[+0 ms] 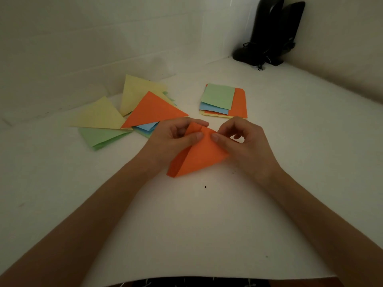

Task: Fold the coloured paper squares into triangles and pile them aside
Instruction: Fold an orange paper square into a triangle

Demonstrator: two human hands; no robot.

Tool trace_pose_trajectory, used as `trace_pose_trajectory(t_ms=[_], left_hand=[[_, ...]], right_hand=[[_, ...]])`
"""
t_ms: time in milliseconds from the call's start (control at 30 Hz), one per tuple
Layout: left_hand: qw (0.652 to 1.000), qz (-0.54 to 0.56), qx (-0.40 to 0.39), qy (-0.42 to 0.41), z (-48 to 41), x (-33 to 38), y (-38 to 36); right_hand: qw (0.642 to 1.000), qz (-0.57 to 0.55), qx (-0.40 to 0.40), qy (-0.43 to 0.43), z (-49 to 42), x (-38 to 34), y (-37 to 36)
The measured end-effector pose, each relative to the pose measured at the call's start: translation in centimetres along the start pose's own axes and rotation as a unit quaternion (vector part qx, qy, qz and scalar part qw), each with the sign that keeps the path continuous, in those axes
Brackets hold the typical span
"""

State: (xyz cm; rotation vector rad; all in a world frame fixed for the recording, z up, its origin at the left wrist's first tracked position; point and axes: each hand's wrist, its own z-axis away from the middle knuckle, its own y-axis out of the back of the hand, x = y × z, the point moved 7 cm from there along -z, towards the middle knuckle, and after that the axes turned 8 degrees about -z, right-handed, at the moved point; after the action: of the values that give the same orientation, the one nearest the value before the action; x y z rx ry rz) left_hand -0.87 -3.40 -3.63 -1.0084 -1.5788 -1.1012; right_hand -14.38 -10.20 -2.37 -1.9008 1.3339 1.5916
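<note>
Orange sheet (199, 160) is sitting mid-counter, directly in front of the person. It is doubled over on the diagonal but not creased flat, and the near-left fold is bowing open.

Left hand (174, 137) and right hand (242, 141) are both pinching the sheet's far corner, fingers curled and thumbs lying on top, nearly meeting.

Handling, as judged: the paper is looking thin, very light and springy until pressed. It is likely sliding easily on a smooth top and crumpling if squeezed. Best hold is at the matched corners, pinning them before running a finger down the fold.

Pile of folded triangles (153, 109) is spreading loosely at far left — yellow, green, blue, orange on top. Stack of unfolded squares (219, 96) is lying beyond the right hand, green uppermost, close to it.

Counter (207, 214) is showing white and flat, with a few dark specks. Pale walls are meeting in a corner, and the light is dim. A black stand (271, 32) with cords is occupying the far right corner — what it is, I cannot tell.
</note>
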Motion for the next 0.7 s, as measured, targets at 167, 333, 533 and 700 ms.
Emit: trace_pose_trajectory(t_ms=[167,333,533,700], left_hand=[[1.000,0.005,-0.012,-0.019,0.1,0.5,-0.2],[0.999,-0.033,-0.004,-0.036,0.2,0.9,0.0],[0.996,-0.057,0.049,-0.045,0.1,1.0,0.8],[0.991,-0.023,0.130,-0.029,-0.2,0.5,2.7]], right_hand=[[1.000,-0.009,0.010,-0.004,0.1,0.0,0.2],[1.000,-0.012,0.006,0.001,0.1,-0.2,0.1],[1.000,0.015,0.010,-0.024,0.0,0.0,0.4],[0.953,-0.218,-0.044,-0.204,-0.4,2.0,0.9]])
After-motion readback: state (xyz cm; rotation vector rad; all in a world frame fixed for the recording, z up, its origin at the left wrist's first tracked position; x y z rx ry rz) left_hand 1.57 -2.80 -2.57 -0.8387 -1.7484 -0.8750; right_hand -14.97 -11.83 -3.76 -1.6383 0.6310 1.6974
